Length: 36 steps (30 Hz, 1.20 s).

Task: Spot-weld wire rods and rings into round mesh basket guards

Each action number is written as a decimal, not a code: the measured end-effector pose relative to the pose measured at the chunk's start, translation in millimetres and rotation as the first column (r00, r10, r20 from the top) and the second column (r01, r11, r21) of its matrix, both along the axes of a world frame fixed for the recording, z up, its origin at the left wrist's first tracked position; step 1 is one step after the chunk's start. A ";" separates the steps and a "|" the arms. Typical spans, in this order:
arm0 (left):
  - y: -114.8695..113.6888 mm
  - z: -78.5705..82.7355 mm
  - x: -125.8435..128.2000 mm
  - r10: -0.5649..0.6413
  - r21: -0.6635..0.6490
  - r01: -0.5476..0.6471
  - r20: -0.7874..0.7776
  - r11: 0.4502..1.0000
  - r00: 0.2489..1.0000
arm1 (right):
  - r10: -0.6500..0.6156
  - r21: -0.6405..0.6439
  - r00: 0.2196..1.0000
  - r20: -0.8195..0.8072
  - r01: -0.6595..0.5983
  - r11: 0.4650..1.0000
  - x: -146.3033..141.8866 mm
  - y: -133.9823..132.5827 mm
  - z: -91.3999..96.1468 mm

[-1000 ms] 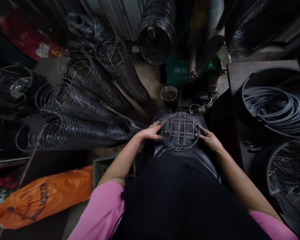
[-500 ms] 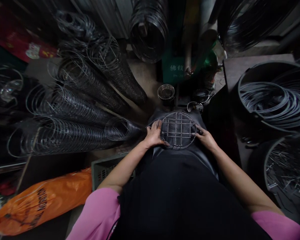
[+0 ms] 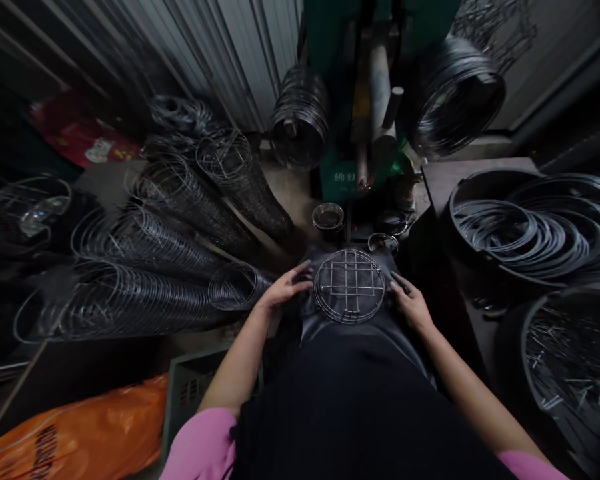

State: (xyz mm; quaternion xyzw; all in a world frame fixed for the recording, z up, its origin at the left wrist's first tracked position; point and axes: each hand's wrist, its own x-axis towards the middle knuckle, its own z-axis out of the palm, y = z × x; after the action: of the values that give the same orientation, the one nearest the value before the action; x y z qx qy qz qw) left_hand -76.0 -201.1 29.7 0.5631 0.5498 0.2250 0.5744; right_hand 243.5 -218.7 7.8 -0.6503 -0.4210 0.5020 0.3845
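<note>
A small stack of round wire grates point(image 3: 351, 291), each a ring with crossed bars, lies on the dark apron point(image 3: 325, 335) over my lap. To its left my left hand point(image 3: 286, 288) is held with thumb and fingers apart, off the rim. My right hand point(image 3: 410, 300) is just right of the stack, its darkened fingers slightly bent and apart, with nothing plainly held. Beyond the grates stand small round tins point(image 3: 329, 217) at the foot of a green machine point(image 3: 340, 183).
Long stacks of wire grates point(image 3: 150, 300) lean at the left. On the right are a tub of wire rings point(image 3: 510, 223) and a tub of short wire pieces point(image 3: 570, 353). A green crate point(image 3: 180, 393) and an orange sack point(image 3: 90, 427) sit lower left.
Both hands have come away from the rim of the grates, the left one moving outward to the left. The grates now rest on the apron. The camera view has tipped upward.
</note>
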 end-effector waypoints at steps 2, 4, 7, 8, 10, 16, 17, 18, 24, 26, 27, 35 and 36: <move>3.5 -1.4 5.4 0.089 -0.039 -0.087 0.044 0.995 0.995 | 0.022 0.082 0.999 0.027 -0.024 0.996 -3.0 2.2 -2.8; 6.8 -5.0 16.4 0.102 -0.005 -0.102 0.036 0.995 0.994 | 0.050 0.129 0.998 0.046 -0.056 0.990 -6.2 5.9 -5.5; 10.0 -9.3 31.1 0.057 0.107 -0.058 0.013 0.993 0.998 | 0.071 0.145 0.995 0.067 -0.080 0.986 -9.6 9.8 -3.9; 10.4 -9.8 33.8 0.048 0.128 -0.046 -0.010 0.991 0.999 | 0.069 0.149 0.994 0.079 -0.080 0.986 -10.3 10.5 -1.9; 10.8 -10.0 36.2 0.032 0.144 -0.020 -0.076 0.989 0.997 | 0.067 0.160 0.992 0.105 -0.084 0.984 -11.4 11.9 2.1; 12.0 -14.6 35.7 0.001 0.155 0.031 -0.203 0.987 0.979 | 0.077 0.176 0.985 0.152 -0.104 0.979 -13.9 17.4 -1.5; 12.2 -15.8 35.4 0.000 0.152 0.033 -0.212 0.988 0.977 | 0.076 0.178 0.984 0.161 -0.104 0.978 -14.1 17.7 -3.1; 12.3 -16.4 34.4 -0.005 0.147 0.038 -0.218 0.988 0.976 | 0.077 0.180 0.983 0.169 -0.107 0.978 -14.0 17.7 -4.2; 13.3 0.1 11.9 -0.228 0.032 0.235 -0.148 0.971 0.962 | 0.121 0.165 0.975 0.184 -0.152 0.974 -11.0 13.0 -2.5; 14.2 9.2 5.6 -0.330 0.011 0.336 -0.159 0.942 0.930 | 0.124 0.160 0.975 0.184 -0.154 0.975 -10.5 11.6 -2.1; 14.3 12.5 5.0 -0.363 0.013 0.372 -0.197 0.928 0.911 | 0.123 0.160 0.976 0.181 -0.153 0.975 -10.4 11.2 -2.3; -3.3 6.8 40.9 -0.189 0.109 0.317 -0.611 0.942 0.769 | 0.133 0.156 0.976 0.172 -0.160 0.975 -12.9 7.7 -4.5; -5.7 6.0 44.8 -0.177 0.105 0.308 -0.629 0.946 0.757 | 0.132 0.161 0.977 0.169 -0.159 0.974 -13.4 6.6 -4.0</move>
State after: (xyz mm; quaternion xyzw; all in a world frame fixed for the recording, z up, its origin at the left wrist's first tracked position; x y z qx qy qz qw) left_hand -31.3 -206.8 35.7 0.7272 0.6021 0.0084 0.3294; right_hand 230.2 -212.2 3.8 -0.6193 -0.5387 0.4374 0.3673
